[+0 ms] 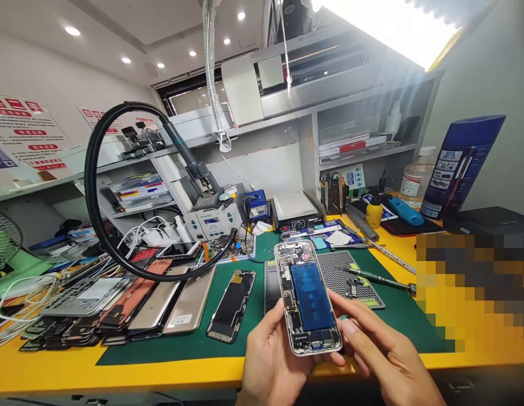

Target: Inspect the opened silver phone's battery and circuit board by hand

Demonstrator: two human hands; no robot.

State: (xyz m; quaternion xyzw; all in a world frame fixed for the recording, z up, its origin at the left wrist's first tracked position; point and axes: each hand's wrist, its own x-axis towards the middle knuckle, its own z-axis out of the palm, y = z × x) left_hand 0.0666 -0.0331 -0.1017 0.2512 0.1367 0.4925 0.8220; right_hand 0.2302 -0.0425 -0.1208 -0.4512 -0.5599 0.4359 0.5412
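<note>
An opened smartphone (315, 299) is held up above the front of the green mat, its insides facing me. A blue-covered battery fills much of it, with circuit boards along its left side. My left hand (272, 361) wraps the phone's lower left edge from beneath. At the lower right edge, my right hand (378, 344) grips the frame with thumb and fingers. On the mat to the left lies a detached phone screen (231, 306), its inner side up. Behind the phone, a grey perforated pad (336, 270) carries a screwdriver (382, 280) and small metal parts.
Stacked phones and panels (154, 304) cover the left side. A black hose (90, 186) loops over them from the hot-air station (213, 223). A yellow bottle (374, 212) and a blue cylinder (460, 163) stand at the right. A bright lamp (389, 28) hangs overhead.
</note>
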